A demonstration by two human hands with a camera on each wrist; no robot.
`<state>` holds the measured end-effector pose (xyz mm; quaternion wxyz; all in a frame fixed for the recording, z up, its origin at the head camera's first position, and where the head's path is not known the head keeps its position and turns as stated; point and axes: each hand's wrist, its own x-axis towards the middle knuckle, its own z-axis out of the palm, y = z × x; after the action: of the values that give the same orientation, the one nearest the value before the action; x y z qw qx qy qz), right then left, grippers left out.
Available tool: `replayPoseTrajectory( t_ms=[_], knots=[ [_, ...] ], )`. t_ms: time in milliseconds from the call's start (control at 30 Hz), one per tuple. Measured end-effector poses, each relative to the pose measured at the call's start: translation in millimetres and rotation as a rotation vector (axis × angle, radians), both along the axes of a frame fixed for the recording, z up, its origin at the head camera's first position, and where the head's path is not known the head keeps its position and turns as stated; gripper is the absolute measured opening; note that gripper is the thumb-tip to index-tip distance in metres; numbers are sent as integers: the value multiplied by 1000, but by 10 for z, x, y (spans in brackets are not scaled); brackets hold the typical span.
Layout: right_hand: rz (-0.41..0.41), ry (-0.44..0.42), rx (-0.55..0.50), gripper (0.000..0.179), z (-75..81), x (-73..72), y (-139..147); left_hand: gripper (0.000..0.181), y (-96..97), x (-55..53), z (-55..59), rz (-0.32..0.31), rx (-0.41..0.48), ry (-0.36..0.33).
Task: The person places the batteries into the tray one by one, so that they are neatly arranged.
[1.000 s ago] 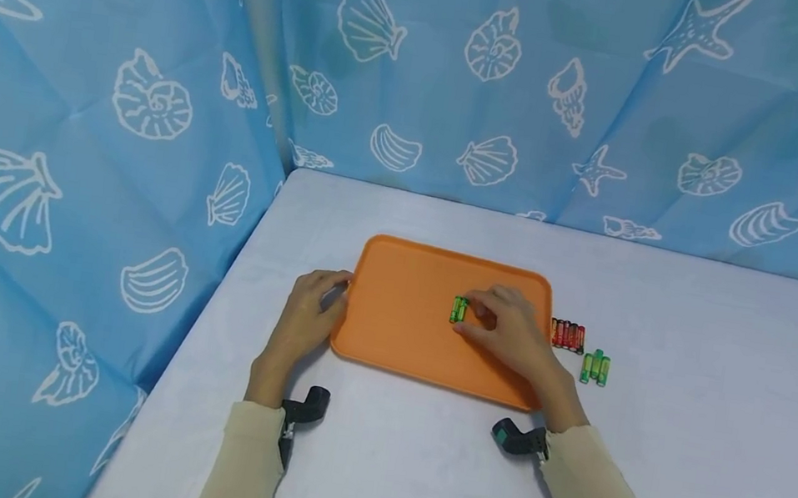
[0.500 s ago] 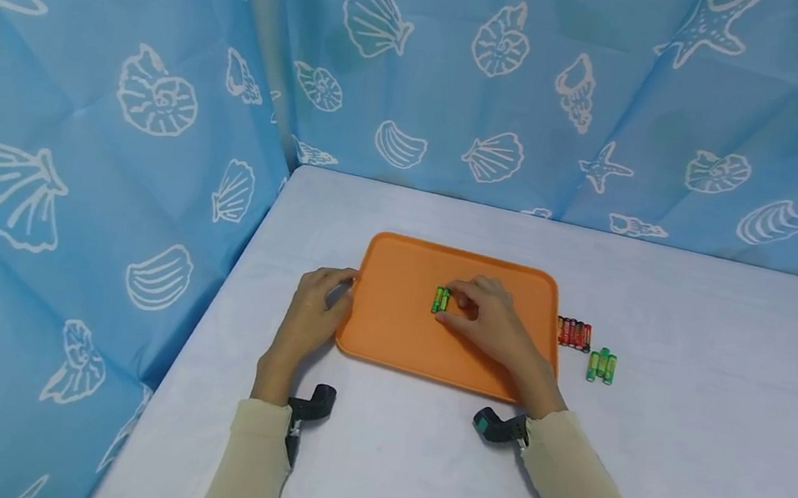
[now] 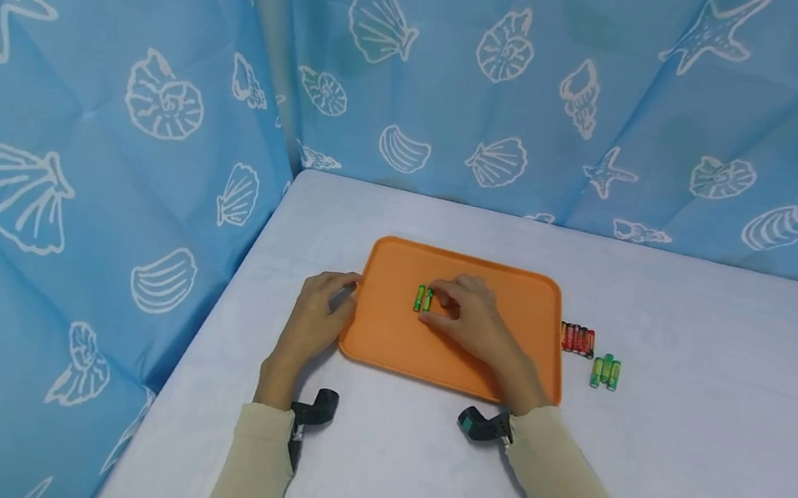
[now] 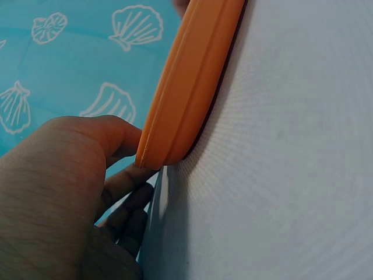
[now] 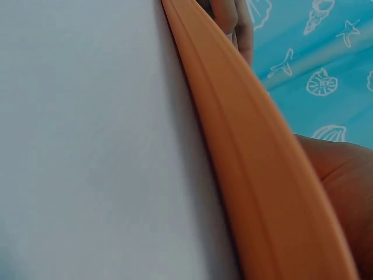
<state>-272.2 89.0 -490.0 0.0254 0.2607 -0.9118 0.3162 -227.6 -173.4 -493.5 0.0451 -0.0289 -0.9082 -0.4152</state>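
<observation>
In the head view, an orange tray (image 3: 383, 335) lies on the white-covered table. My left hand (image 3: 318, 314) holds its left edge; in the left wrist view, thumb and forefinger touch the rim. Over the tray, my right hand (image 3: 469, 317) pinches a green battery (image 3: 427, 300) lengthwise between thumb and fingers. A second green battery (image 3: 419, 298) stands just left of it, with a narrow gap between. In the right wrist view the tray's side wall (image 5: 250, 140) hides the fingertips and both batteries.
Right of the tray, a row of several red and black batteries (image 3: 578, 340) lies close to its edge. Three more green batteries (image 3: 606, 371) are grouped beyond them. A blue shell-patterned curtain (image 3: 451, 79) borders the table at the back and left.
My right hand has moved left across the tray, and the two green batteries have shifted left with it. A small gap now shows between them. My left hand stays at the tray's edge.
</observation>
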Motion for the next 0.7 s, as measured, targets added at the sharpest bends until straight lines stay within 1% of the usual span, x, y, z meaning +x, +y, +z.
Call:
replayPoseTrajectory(
  t_ms=[100, 400, 633, 700],
  knots=[
    [-2, 7, 10, 37, 15, -14, -34, 37, 7, -7, 4, -2, 0, 15],
    [-12, 27, 28, 36, -8, 0, -146, 35, 19, 33, 0, 0, 21, 46],
    [-32, 54, 16, 35, -20, 40, -231, 35, 68, 82, 4, 16, 22, 58],
    [-31, 58, 15, 36, -13, 42, -267, 35, 70, 81, 3, 25, 21, 59]
  ],
)
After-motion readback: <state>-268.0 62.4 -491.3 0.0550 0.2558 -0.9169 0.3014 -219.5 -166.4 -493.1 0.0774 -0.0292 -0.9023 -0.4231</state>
